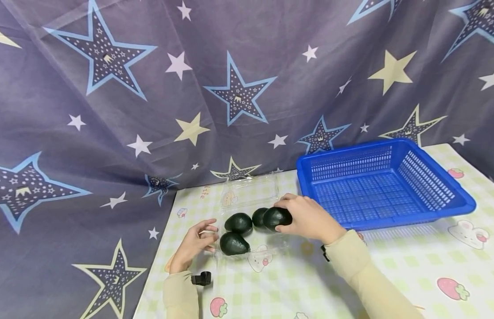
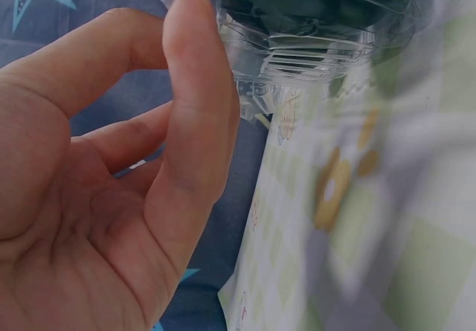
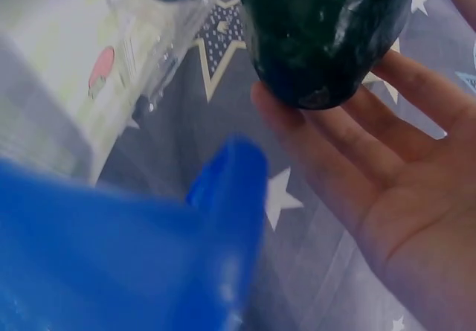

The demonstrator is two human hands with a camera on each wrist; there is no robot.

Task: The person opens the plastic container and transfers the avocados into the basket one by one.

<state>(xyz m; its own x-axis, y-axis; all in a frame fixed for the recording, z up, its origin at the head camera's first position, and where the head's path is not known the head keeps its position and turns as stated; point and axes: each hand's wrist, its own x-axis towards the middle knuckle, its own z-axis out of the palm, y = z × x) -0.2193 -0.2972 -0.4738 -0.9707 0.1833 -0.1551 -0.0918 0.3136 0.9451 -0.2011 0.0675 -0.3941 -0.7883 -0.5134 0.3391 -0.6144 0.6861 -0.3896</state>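
Head view: right hand (image 1: 310, 218) fingers grip one avocado (image 1: 277, 218); clear tray (image 1: 250, 195) holds three; left hand (image 1: 192, 246) fingers spread.

We see four dark green avocados; the one (image 1: 277, 218) in the grip of the right hand (image 1: 310, 219) has a glossy, slightly pebbled skin that catches the light in the right wrist view. They sit in a clear plastic clamshell tray (image 1: 250, 195), thin, shiny and ribbed at its edge, which the left hand (image 1: 192, 246) touches. Beside it we find a blue plastic basket (image 1: 384, 184), smooth with perforated walls and a faint sheen. The counter (image 1: 390, 274) wears a smooth printed covering in a pale check. Behind hangs a soft, matt cloth backdrop (image 1: 111, 110), creased and printed with stars. Both sleeves look like matt knit fabric.
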